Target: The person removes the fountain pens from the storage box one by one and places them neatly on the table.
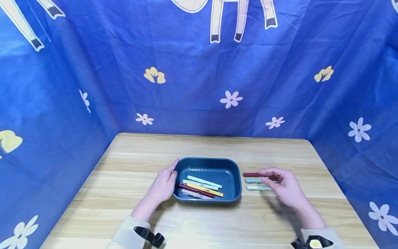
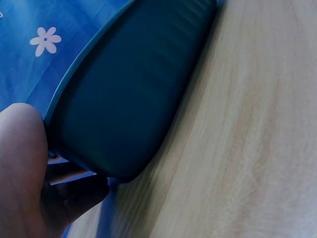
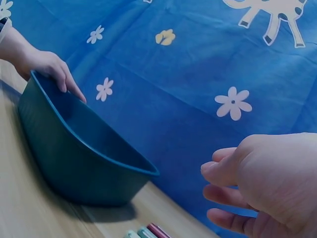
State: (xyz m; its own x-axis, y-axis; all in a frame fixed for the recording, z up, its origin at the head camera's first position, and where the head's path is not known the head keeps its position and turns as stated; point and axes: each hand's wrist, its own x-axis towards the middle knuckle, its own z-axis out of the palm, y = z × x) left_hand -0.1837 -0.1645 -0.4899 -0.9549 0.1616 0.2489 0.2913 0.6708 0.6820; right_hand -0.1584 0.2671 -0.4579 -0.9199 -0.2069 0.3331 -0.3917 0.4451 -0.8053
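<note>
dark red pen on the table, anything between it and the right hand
Nothing visible: the right wrist view shows open space between the right hand and the dark red pen. The box stands to the pen's left, out of the way.

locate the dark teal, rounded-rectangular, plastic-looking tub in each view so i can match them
Head: dark teal tub, lower centre.
Left wrist: tub upper middle, cut off at top.
Right wrist: tub left half, around mid-height.
Shared landmark: the left hand, at the tub's rim in all three.
</note>
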